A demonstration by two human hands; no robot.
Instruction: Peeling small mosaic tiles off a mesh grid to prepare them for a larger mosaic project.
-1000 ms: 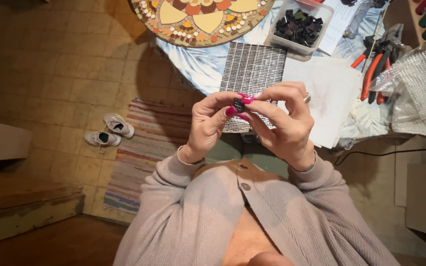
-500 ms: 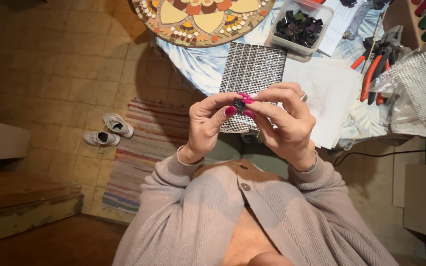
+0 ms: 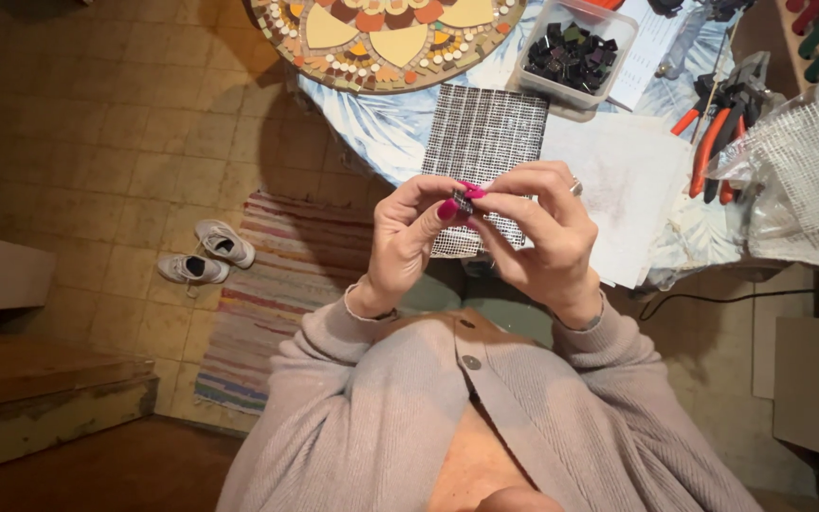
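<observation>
Head view, left hand [image 3: 408, 242], right hand [image 3: 542, 232], fingertips pinching small dark tile [image 3: 464, 202]

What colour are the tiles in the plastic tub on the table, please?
Mostly black tiles, seen in the head view.

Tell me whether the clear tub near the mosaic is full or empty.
Partly full: the clear tub holds a layer of dark tile pieces over its bottom, below the rim, with no lid on it.

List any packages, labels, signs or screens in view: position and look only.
Clear rectangular plastic tub: table top centre, holds dark tile pieces.
Clear crinkled plastic bag: table's right edge, white mesh inside.
White printed paper sheet: beside the tub, partly hidden.
No signs or screens.
</observation>
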